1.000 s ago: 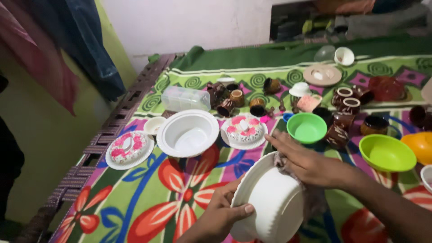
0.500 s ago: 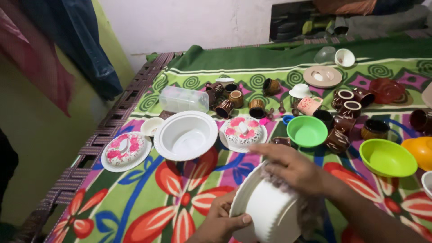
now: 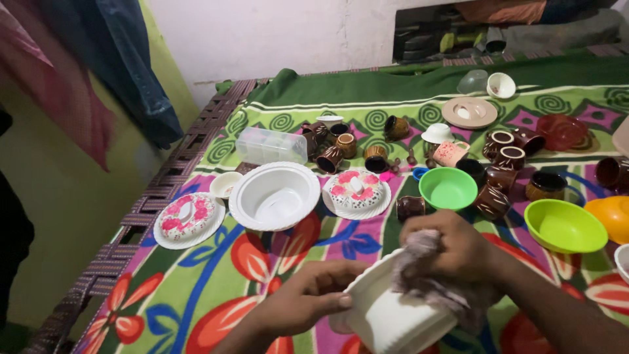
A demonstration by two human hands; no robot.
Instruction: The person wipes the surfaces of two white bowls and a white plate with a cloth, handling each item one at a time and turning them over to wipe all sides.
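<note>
My left hand (image 3: pixel 308 298) grips the rim of a white plastic bowl (image 3: pixel 386 318) that is tilted on its side low in the view. My right hand (image 3: pixel 455 246) is closed on a greyish cloth (image 3: pixel 426 278) and presses it against the bowl's upper rim. Both hands hover over a bright floral sheet (image 3: pixel 216 282) spread on a bed.
On the sheet lie a second white bowl (image 3: pixel 274 195), two pink-flowered lidded dishes (image 3: pixel 189 217) (image 3: pixel 356 190), two green bowls (image 3: pixel 447 188) (image 3: pixel 563 226), an orange bowl (image 3: pixel 609 213), several brown mugs (image 3: pixel 501 160) and a clear box (image 3: pixel 270 145). The woven bed edge (image 3: pixel 124 229) runs along the left.
The bowl has turned in my hands, its rim now facing more upward. My right hand has bunched the cloth and moved onto the rim; my left hand shifted up along the edge.
</note>
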